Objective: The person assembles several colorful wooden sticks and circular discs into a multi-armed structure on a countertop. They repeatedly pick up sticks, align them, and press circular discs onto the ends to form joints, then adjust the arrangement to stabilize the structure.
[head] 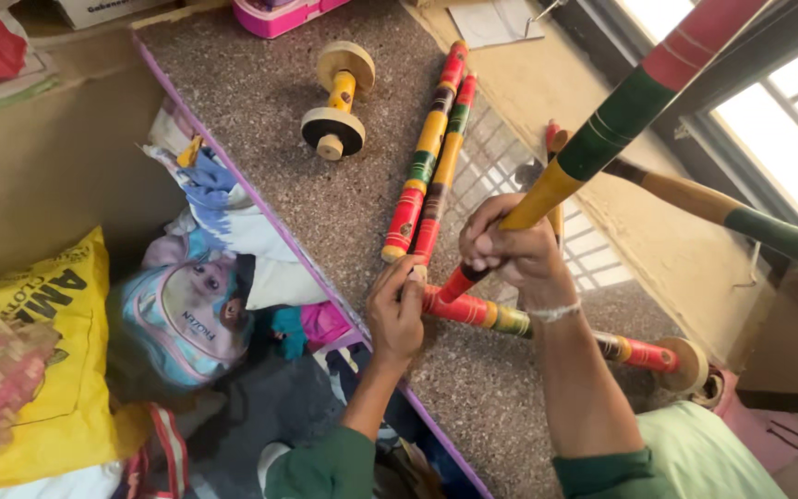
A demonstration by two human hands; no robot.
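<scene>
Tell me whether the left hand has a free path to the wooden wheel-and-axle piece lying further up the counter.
Probably yes. The left hand rests on the end of a striped stick, and bare speckled counter lies between it and the wheel piece. The pair of loose sticks lies to one side, but the hand would have to let go first.

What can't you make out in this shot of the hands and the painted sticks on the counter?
- Joint where the upright stick meets the lying stick: covered by the right hand and left hand, head view.
- Upright stick's top end: cut off by the upper edge.
- Pink box: mostly cut off by the top edge.
- Wheel on the lying stick: partly behind the right forearm.
</scene>
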